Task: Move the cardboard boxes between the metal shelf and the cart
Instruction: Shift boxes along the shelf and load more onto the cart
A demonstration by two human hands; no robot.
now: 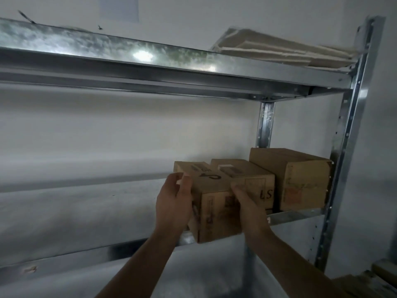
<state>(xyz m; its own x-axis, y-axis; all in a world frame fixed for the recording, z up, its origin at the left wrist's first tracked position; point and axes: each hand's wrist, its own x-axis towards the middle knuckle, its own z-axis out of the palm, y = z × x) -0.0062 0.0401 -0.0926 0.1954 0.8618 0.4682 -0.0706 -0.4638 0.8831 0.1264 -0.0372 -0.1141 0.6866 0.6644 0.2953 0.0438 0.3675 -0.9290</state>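
A brown cardboard box is held between both hands at the front of the metal shelf. Its long axis runs front to back, with a short end face turned toward the camera and the far end pointing at the white wall. The near end juts out past the shelf's front rail, while the rear part lies over the shelf board. Dark printed marks are seen on the matte top and end faces, too blurred to be read.

The left hand is laid against the box's left side, with fingers curled at the upper left edge. The right hand is wrapped round the right front corner, its fingers tucked into the narrow gap beside the neighbouring box.

That middle box, similar in shape, lies parallel and just to the right, with a pale label on its top. A taller, blockier large box stands beside it, close to the perforated upright. The shelf is made of mottled, shiny galvanised steel. On the top level, flat pale sheets with ragged edges are stacked.
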